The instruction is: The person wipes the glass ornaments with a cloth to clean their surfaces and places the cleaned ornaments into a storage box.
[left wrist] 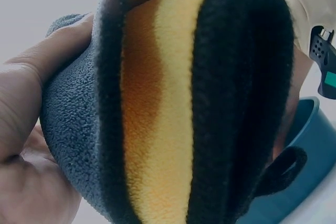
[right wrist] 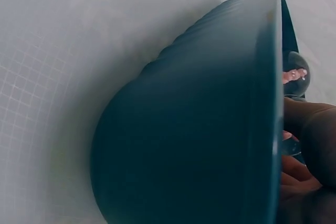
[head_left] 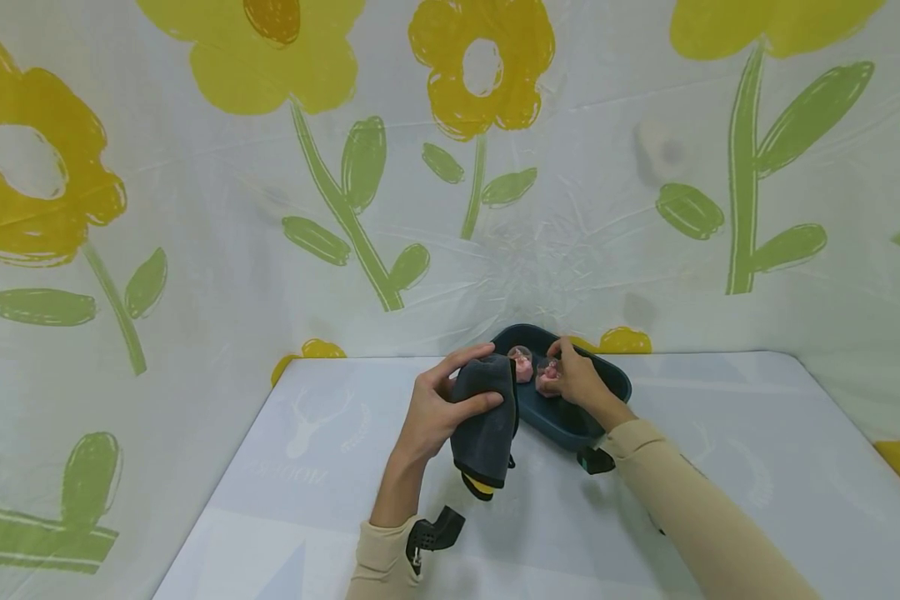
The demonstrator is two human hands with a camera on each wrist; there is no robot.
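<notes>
Clamping a folded gray-and-yellow cloth (head_left: 483, 421) at lower centre, the left hand (head_left: 437, 407) leaves free the right hand (head_left: 583, 381), apparently pinching a clear ball (head_left: 547, 383) inside the dark-blue tub (head_left: 543, 419).

Head view fwd, down; wrist views close; tub (head_left: 537, 417) shared.

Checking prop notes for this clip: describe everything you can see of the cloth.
The cloth looks plush, dark grey on one face and yellow on the other, with black edging and a small black loop. It is folded, grey side mostly outward, yellow showing between the folds. The left hand grips it, thumb across the grey, beside the dark blue tray; whether it touches the tray is unclear.
</notes>
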